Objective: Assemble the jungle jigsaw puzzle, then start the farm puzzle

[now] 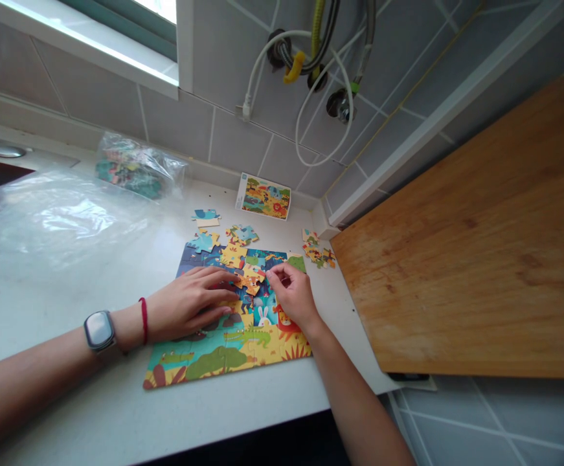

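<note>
Closest to the camera, a bare left forearm with a grey square-faced watch and a thin red cord bracelet, and a bare right forearm reach over a white countertop. At far left lies a crumpled clear plastic bag, and behind it a clear bag of colourful pieces. Next comes a brightly coloured cardboard jigsaw puzzle, flat between the arms. Its lower rows, with the green crocodiles and bushes, look joined; the middle and top seem unfinished, though the hands hide part. Loose pale-blue and yellow pieces lie around its upper left edge, a small printed picture card leans by the wall, and another little cluster of multicoloured pieces sits to the right, so several are left to place. The left hand lies palm down, fingers loosely spread, tips at an orange-and-yellow jigsaw piece on top of the puzzle. The right hand is narrow, thumb and forefinger together at that piece's right edge; whether they actually pinch it, I cannot tell.
</note>
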